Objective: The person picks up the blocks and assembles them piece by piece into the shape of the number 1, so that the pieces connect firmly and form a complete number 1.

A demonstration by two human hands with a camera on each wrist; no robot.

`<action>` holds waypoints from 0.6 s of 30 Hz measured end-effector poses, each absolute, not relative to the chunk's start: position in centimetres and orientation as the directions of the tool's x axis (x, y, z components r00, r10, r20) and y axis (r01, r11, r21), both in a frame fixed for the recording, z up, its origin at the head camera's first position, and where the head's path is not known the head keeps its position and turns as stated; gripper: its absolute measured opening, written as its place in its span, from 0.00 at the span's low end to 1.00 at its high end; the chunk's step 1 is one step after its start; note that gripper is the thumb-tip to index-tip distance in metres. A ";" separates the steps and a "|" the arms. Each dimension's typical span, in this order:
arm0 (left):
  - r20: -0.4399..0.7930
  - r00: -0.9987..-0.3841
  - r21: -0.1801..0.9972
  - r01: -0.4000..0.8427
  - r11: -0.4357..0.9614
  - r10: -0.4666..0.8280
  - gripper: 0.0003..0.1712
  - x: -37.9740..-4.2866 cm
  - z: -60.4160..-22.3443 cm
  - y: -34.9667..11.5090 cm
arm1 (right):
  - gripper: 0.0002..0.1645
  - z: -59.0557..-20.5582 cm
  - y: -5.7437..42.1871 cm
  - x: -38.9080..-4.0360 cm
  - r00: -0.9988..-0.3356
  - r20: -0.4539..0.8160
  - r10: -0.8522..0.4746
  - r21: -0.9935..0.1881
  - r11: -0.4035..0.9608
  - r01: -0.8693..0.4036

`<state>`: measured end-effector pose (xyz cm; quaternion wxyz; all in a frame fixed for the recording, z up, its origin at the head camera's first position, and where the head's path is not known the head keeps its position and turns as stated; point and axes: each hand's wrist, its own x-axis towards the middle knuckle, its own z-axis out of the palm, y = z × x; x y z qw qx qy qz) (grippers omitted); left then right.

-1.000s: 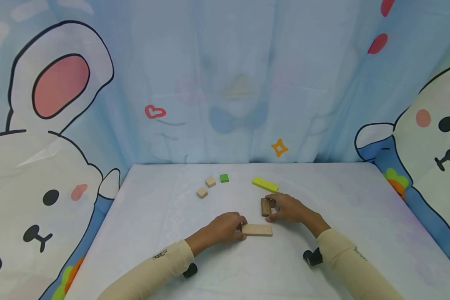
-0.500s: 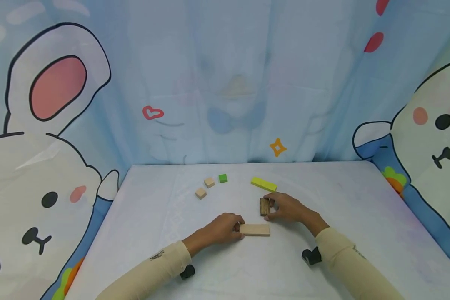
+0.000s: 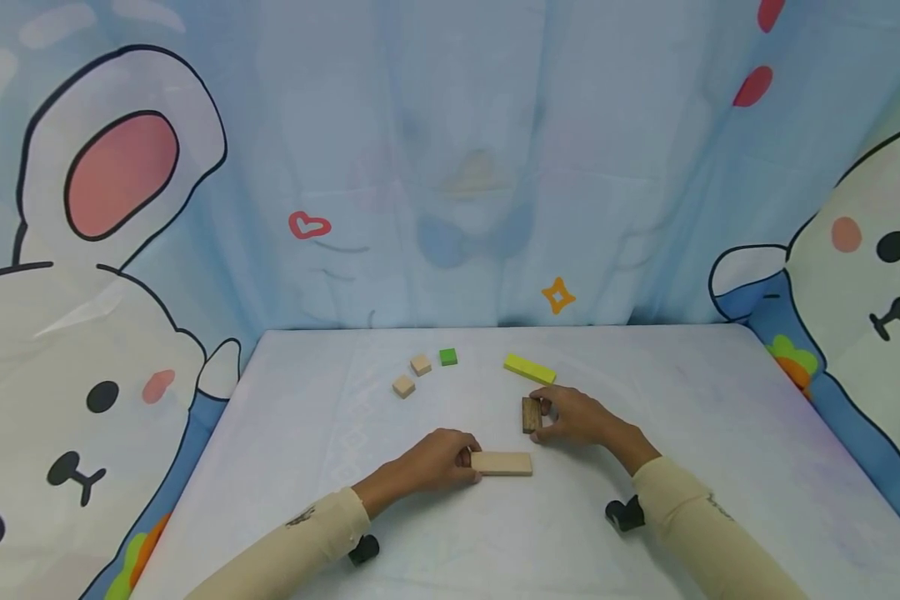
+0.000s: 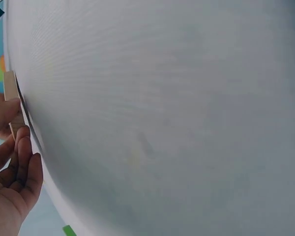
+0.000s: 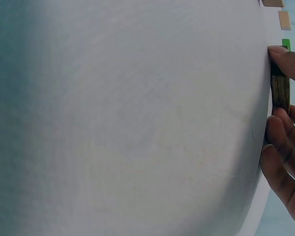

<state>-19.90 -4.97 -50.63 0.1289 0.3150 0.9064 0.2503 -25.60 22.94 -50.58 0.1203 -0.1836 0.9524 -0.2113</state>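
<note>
A flat pale wooden block (image 3: 502,464) lies lengthwise near the middle of the table, and my left hand (image 3: 437,460) pinches its left end between thumb and fingers. The left wrist view shows the same pale block (image 4: 11,91) at the frame's left edge, with thumb and fingers on it. Farther back and to the right, my right hand (image 3: 576,417) pinches a short dark brown wooden block (image 3: 531,415) by its two ends. In the right wrist view the thumb is at one end of the dark block (image 5: 280,88) and the fingers at the other.
Behind the dark block lies a yellow-green bar (image 3: 530,367). At the back left are two small pale wooden cubes, a nearer cube (image 3: 403,386) and a farther cube (image 3: 421,364), beside a green block (image 3: 448,357). A white cloth covers the table (image 3: 307,450); a printed curtain (image 3: 465,167) hangs behind.
My left hand has slid the pale block a little to the left, away from the dark block. The right hand and its dark block stay in place.
</note>
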 end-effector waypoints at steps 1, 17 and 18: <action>-0.076 -0.769 0.538 0.504 0.676 0.634 0.17 -19.9 -50.6 -5.1 | 0.44 -50.6 23.0 -25.6 -0.903 -0.149 -0.402 -0.448 0.842 -0.301; -0.059 -0.787 0.550 0.488 0.678 0.614 0.16 -20.0 -50.6 -7.8 | 0.44 -50.5 23.0 -25.6 -0.901 -0.147 -0.407 -0.453 0.838 -0.304; -0.059 -0.787 0.552 0.487 0.677 0.614 0.16 -19.9 -50.6 -7.9 | 0.44 -50.5 23.0 -25.6 -0.901 -0.148 -0.408 -0.456 0.837 -0.304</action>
